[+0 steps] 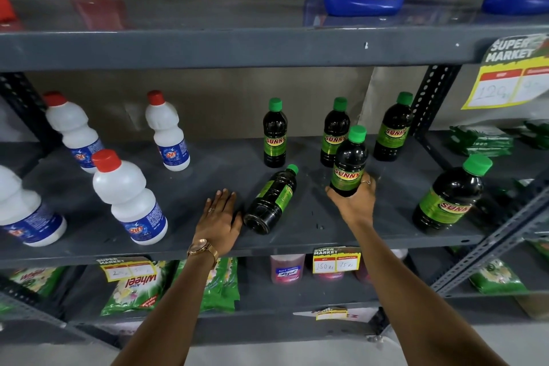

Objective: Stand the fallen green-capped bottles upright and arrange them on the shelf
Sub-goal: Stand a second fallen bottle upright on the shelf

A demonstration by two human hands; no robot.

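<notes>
On middle shelf (178, 187), fallen bottle (271, 200) lies between both hands, cap pointing back-right, base toward front edge. Left hand (221, 218) flat, fingers spread, empty, touching or just beside its base; nearer one. Right hand (355, 200) clamped on lower half of upright held bottle (349, 162). Base contact hidden by fingers; cannot tell if resting or lifted.

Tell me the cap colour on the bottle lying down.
Green, on the fallen bottle; head view.

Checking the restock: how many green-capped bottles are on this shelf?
6: three at the back, one in the right hand, one lying by the left hand, one far right.
</notes>
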